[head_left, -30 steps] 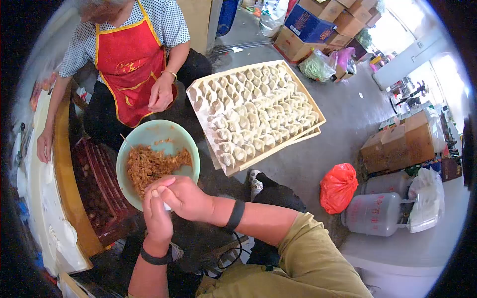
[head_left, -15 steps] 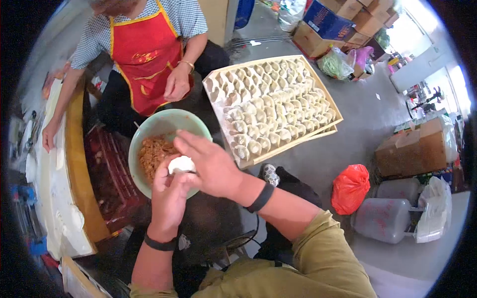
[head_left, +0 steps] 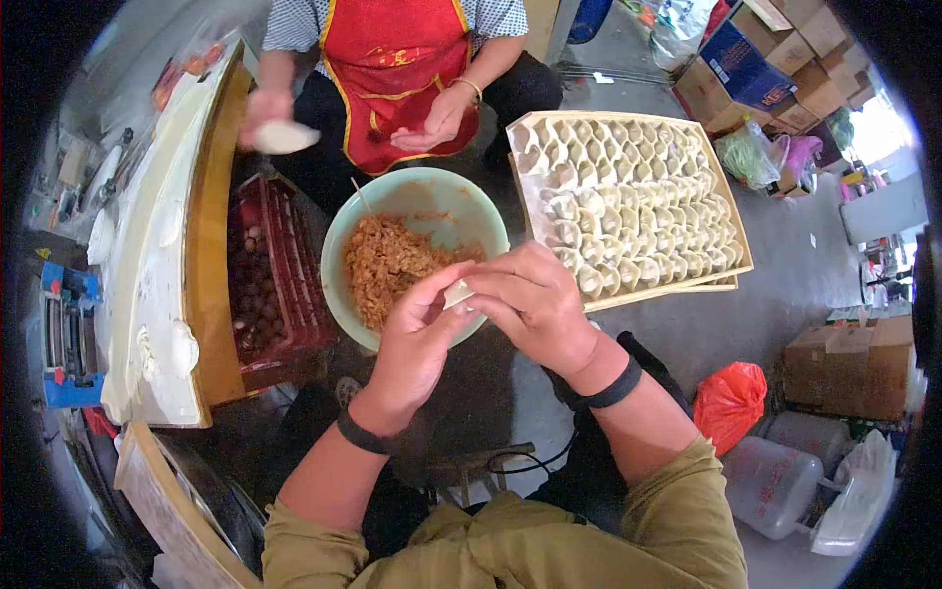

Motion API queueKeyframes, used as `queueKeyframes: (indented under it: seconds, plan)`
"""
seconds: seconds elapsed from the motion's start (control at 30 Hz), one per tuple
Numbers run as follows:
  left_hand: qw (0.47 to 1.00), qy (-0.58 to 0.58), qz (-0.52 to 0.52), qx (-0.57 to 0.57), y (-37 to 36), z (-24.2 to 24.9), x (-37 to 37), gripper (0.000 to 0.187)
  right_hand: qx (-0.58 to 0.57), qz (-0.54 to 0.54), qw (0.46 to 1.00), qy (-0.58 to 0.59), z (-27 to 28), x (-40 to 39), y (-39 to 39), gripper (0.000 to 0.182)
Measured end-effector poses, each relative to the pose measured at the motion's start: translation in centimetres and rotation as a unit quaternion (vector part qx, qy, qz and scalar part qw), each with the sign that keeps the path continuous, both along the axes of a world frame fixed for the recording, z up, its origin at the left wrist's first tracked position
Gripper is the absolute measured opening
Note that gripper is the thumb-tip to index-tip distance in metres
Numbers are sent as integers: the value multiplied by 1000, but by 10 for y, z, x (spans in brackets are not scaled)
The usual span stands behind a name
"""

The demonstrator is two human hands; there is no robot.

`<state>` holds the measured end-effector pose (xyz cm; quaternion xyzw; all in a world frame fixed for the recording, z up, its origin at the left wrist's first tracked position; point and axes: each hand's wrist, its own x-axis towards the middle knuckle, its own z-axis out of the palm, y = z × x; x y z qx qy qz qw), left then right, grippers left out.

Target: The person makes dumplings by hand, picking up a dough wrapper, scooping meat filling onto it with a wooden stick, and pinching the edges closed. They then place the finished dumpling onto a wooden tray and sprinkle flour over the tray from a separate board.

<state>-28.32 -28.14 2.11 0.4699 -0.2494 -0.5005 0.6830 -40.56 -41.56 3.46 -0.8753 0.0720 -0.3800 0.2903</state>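
Dumpling folding at close quarters, seen from above. Your left hand (head_left: 410, 346) and right hand (head_left: 542, 302) meet over the near side of the green bowl (head_left: 453, 184); between their fingertips a small white dumpling (head_left: 456, 294) is pinched, gripped from both sides. Your fingers hide most of it, so whether its edge is fully sealed cannot be told.

Within the bowl, a good mass of brown filling (head_left: 388, 265) lies mainly toward the left and centre, with a thin stick (head_left: 362, 200) leaning at the far rim. To the right of the bowl, the wooden tray (head_left: 677, 287) carries close rows of folded dumplings (head_left: 643, 221) across nearly its whole surface; by judgement, the greater part of this batch is shaped. The piece in your fingers is not among those rows, and the filling in the bowl is unused.

Opposite you, a co-worker in a red apron (head_left: 392, 83) holds a flat, pale wrapper (head_left: 287, 137) in one hand, blurred; the other hand (head_left: 439, 125) rests over the lap. At left, a long floured board (head_left: 147, 285) bears loose pieces of dough (head_left: 183, 347), and a dark red crate (head_left: 306, 294) stands between board and bowl.
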Motion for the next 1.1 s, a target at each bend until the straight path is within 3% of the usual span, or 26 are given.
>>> queueKeyframes:
  seconds: [0.23, 0.57, 0.67, 0.73, 0.87, 0.97, 1.1]
  plan:
    - [995, 88, 13, -33, -1, -1, -3, 44, 27, -8, 1000, 1, 2, 1, 4, 18]
    - [1000, 9, -12, -6, -2, -11, 2, 37, 79, -26, 996, 31, -4, -2, -3, 15]
    - [1000, -6, -17, -5, 0, -11, 1, 37, -7, -25, 1000, 9, 9, 0, 0, 16]
    - [998, -49, -35, 2, 2, -15, 0, 38, -17, 18, 1000, -7, 7, 0, 1, 18]
    - [999, -14, -44, 21, 2, -12, -3, 37, -25, 39, 999, 28, 5, -2, -1, 22]
    - [999, 1, -43, 19, 2, -13, -3, 35, -11, 62, 998, 21, -2, 0, -8, 25]
    - [998, 66, -19, 11, 0, -12, -3, 31, 121, -10, 993, 10, 7, -1, -6, 22]
